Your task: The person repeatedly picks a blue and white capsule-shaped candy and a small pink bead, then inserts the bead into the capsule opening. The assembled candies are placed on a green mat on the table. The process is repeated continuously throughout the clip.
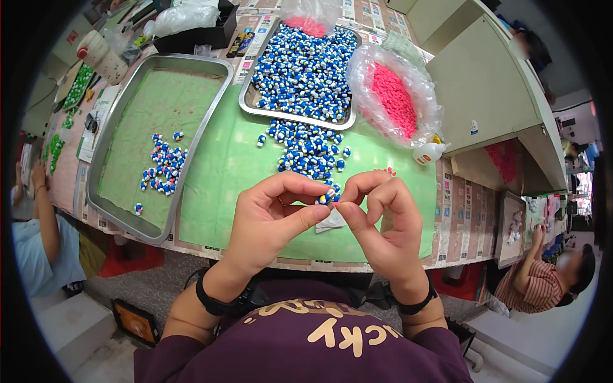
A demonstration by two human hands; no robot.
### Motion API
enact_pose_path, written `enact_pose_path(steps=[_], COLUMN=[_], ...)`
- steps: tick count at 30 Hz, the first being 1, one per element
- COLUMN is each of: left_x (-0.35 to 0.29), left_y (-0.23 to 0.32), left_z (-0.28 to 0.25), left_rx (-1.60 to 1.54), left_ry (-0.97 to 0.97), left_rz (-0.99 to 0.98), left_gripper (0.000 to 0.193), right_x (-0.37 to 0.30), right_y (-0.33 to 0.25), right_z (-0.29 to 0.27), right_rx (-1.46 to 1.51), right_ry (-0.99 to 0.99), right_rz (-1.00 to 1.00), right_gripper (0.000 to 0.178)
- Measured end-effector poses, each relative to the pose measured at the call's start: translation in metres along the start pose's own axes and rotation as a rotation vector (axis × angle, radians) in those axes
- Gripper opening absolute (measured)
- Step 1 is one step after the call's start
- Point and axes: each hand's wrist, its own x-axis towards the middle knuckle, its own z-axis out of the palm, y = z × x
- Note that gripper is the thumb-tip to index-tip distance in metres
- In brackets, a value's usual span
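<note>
Between the thumb and fingertips of my left hand [271, 214] is a small blue-and-white figure [329, 196] with a touch of yellow. My right hand [386, 223] meets it from the other side, its thumb and forefinger pinching a tiny pink piece [334, 205] against the figure. Just beyond my hands a loose pile of like figures [306, 150] spreads over the green mat [220, 166]. A white scrap [331, 221] lies under my fingers, partly hidden. A few pink bits [389, 172] are scattered behind my right hand.
A metal tray [350, 121] heaped with figures stands at the back. Left is another tray [169, 226] holding several pink-tipped figures. A plastic bag [424, 124] of pink pieces lies right, by a small white bottle [429, 152] and a cabinet [491, 83]. Other people work at both sides.
</note>
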Motion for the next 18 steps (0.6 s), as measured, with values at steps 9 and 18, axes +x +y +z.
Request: enact_pose_path(steps=[9, 18], left_x=[-0.003, -0.009], left_y=[-0.002, -0.002], left_z=[0.005, 0.003], left_rx=[0.03, 0.168], left_ry=[0.02, 0.075], left_rz=[0.133, 0.243], left_gripper=[0.025, 0.02], right_x=[0.001, -0.002], right_y=[0.005, 0.003], right_z=[0.011, 0.022], right_rx=[0.013, 0.054], right_ry=[0.077, 0.112], right_rz=[-0.069, 0.052], right_gripper=[0.023, 0.026])
